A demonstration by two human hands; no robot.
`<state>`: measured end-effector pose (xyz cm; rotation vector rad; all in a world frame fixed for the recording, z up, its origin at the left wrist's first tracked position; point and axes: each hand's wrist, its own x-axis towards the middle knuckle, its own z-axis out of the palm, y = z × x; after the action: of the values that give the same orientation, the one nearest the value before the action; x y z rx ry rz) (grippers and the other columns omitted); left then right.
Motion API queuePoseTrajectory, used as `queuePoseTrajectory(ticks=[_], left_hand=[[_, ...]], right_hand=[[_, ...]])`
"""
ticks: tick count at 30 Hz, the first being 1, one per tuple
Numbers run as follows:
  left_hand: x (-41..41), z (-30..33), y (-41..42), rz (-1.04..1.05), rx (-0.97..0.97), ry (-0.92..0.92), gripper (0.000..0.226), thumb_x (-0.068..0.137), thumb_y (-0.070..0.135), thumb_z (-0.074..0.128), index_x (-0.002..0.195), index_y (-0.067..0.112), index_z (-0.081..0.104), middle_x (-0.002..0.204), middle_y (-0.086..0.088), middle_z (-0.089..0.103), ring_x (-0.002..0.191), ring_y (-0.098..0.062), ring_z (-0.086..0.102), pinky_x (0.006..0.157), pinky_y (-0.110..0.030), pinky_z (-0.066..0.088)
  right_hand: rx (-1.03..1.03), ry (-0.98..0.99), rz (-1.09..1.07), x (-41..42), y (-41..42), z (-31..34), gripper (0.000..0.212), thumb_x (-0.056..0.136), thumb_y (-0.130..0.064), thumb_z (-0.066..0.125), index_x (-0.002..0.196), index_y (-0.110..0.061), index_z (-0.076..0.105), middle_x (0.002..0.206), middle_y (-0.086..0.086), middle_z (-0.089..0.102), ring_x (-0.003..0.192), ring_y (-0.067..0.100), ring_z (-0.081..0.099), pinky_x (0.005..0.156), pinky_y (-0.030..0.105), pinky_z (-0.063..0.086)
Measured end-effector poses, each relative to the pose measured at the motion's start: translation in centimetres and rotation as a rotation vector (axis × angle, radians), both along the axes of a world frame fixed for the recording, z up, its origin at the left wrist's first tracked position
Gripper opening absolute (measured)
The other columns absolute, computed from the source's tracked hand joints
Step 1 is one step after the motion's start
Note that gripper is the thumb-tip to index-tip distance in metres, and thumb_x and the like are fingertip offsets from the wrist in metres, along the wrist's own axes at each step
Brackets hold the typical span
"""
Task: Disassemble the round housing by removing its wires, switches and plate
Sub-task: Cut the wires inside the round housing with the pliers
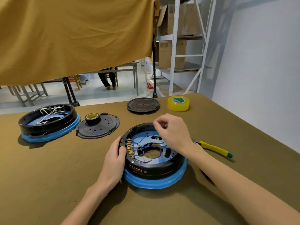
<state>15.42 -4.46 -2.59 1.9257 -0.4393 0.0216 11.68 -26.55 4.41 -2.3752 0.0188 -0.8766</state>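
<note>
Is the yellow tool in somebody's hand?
No, the yellow-handled tool lies on the table behind the right hand, touched by no fingers.

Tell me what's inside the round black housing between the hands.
Inside the round black housing: blue wires, gold terminals, a blue perforated plate. The right hand covers the far rim.

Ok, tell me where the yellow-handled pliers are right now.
In the head view the yellow-handled pliers lie on the table at the right, just beyond the right hand and wrist, beside the round housing.
</note>
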Motion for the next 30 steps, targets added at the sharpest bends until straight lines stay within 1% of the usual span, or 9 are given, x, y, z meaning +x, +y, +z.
queuePoseTrajectory(ticks=[3,5,7,10,14,22,25,27,30], left_hand=[[-0.1,0.6,-0.9,0.039,-0.022,0.035,0.053,0.106,0.036,0.047,0.156,0.022,0.036,0.147,0.001,0.054,0.124,-0.009,0.055,0.101,-0.03,0.048],[-0.1,0.7,-1.0,0.04,-0.07,0.078,0.056,0.103,0.032,0.055,0.155,0.02,0.039,0.143,-0.003,0.057,0.12,-0.013,0.059,0.1,-0.037,0.053],[-0.2,0.9,-1.1,0.033,-0.093,0.112,0.057,0.103,0.029,0.056,0.156,0.019,0.038,0.143,-0.006,0.057,0.123,-0.021,0.06,0.101,-0.043,0.054],[-0.4,1.0,-1.3,0.029,-0.103,0.111,0.054,0.105,0.027,0.052,0.156,0.019,0.038,0.142,-0.005,0.058,0.121,-0.018,0.061,0.093,-0.034,0.055],[-0.8,1.3,-1.2,0.031,-0.099,0.1,0.051,0.106,0.029,0.05,0.155,0.02,0.039,0.14,-0.005,0.059,0.122,-0.02,0.06,0.101,-0.046,0.053],[-0.7,1.5,-0.6,-0.035,-0.064,0.081,0.051,0.106,0.029,0.05,0.155,0.021,0.037,0.136,0.0,0.058,0.12,-0.015,0.059,0.093,-0.033,0.053],[-0.4,1.5,-0.5,-0.055,-0.053,0.064,0.049,0.106,0.028,0.05,0.154,0.022,0.039,0.122,0.015,0.059,0.113,-0.004,0.059,0.084,-0.024,0.051],[-0.1,1.4,-0.3,-0.074,-0.041,0.046,0.047,0.106,0.029,0.05,0.152,0.024,0.04,0.118,0.023,0.056,0.112,-0.002,0.059,0.082,-0.021,0.049],[0.5,1.6,-0.1,-0.091,-0.017,0.03,0.045,0.107,0.028,0.049,0.151,0.022,0.042,0.133,0.007,0.06,0.123,-0.014,0.059,0.1,-0.038,0.053]], right_hand=[[-0.153,0.258,-0.311,-3.2,-5.5,-0.1,0.026,0.098,-0.039,0.055,0.112,-0.022,0.07,0.112,0.0,0.067,0.102,0.019,0.064,0.082,0.036,0.054],[-0.261,0.637,-0.47,-5.3,-8.1,-1.1,0.064,0.094,-0.069,0.044,0.124,-0.016,0.062,0.129,0.01,0.058,0.117,0.03,0.058,0.097,0.044,0.049],[-0.232,0.856,-0.481,-6.6,-9.1,-2.2,0.091,0.081,-0.092,0.027,0.113,-0.014,0.062,0.125,0.014,0.06,0.112,0.034,0.058,0.095,0.045,0.048],[-0.142,0.893,-0.4,-7.0,-9.8,-2.4,0.076,0.079,-0.091,0.032,0.087,-0.018,0.053,0.103,0.01,0.058,0.091,0.029,0.055,0.079,0.038,0.045],[-0.063,1.068,-0.29,-7.9,-9.8,-0.7,0.051,0.072,-0.071,0.063,0.076,-0.023,0.043,0.086,0.002,0.043,0.076,0.021,0.043,0.059,0.031,0.033],[0.035,0.671,-0.412,-8.6,-9.7,0.0,0.03,0.078,-0.041,0.069,0.079,-0.014,0.054,0.083,0.004,0.052,0.062,0.015,0.049,0.051,0.026,0.035],[0.379,0.395,-0.158,-8.8,-9.1,2.0,0.031,0.086,-0.037,0.057,0.086,-0.007,0.059,0.079,0.008,0.057,0.063,0.016,0.05,0.059,0.032,0.043],[0.682,0.411,0.115,-7.9,-7.6,3.3,0.031,0.076,-0.031,0.051,0.091,-0.004,0.055,0.081,0.012,0.059,0.062,0.017,0.051,0.057,0.033,0.045],[0.625,0.606,0.326,-5.2,-4.2,3.7,0.021,0.082,-0.013,0.057,0.1,-0.003,0.054,0.073,0.006,0.048,0.057,0.013,0.044,0.049,0.026,0.039]])
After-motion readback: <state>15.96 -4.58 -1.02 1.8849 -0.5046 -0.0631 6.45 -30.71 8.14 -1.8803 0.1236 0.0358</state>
